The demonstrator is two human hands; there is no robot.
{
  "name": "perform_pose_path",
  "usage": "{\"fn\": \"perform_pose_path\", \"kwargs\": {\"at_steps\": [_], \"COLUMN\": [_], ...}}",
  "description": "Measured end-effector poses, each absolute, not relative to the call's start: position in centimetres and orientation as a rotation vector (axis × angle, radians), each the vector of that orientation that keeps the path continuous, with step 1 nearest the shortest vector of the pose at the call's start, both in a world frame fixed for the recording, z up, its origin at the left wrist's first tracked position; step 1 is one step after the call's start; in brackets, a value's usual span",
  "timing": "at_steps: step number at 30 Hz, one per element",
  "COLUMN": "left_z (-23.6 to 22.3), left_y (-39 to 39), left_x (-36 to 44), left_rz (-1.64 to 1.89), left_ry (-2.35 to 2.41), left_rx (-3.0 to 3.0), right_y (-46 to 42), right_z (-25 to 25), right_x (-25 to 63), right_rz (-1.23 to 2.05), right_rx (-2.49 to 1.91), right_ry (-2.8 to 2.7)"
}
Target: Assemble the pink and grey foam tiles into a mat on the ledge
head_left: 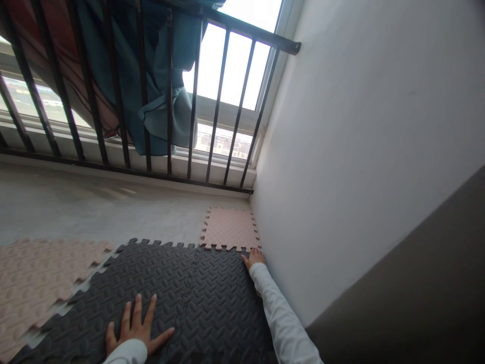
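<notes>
My left hand lies flat with its fingers spread on a dark grey foam floor mat. Farther forward, my right hand rests beside the wall, where a second dark foam mat meets a pink foam mat. Its fingers are stretched out over the toothed edge of the pink mat. The two dark mats join along a seam. The pink mat's near edge lies against the dark one; I cannot tell whether their teeth are locked.
A larger pink mat lies at the left, a gap away from the dark mats. A white wall rises along the right. Ahead are a black metal railing, draped blue cloth, a window and pale floor.
</notes>
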State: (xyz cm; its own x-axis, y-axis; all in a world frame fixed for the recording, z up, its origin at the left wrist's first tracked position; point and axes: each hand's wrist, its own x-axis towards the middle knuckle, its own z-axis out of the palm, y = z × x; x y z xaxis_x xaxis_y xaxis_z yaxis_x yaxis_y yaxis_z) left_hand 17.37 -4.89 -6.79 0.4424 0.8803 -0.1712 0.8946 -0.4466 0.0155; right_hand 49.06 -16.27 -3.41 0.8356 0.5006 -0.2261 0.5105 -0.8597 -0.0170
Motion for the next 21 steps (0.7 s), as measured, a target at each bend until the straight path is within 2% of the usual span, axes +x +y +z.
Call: {"fn": "perform_pose_path", "kwargs": {"at_steps": [21], "left_z": [-8.2], "left_y": [-4.4], "left_x": [17.2], "left_rz": [-0.151], "left_ry": [1.558], "left_rx": [2.521], "right_y": [-12.8], "right_z": [-3.7], "right_x": [46.7], "right_rz": [-0.442], "right_rx": [2.852], "right_ry": [1.193]}}
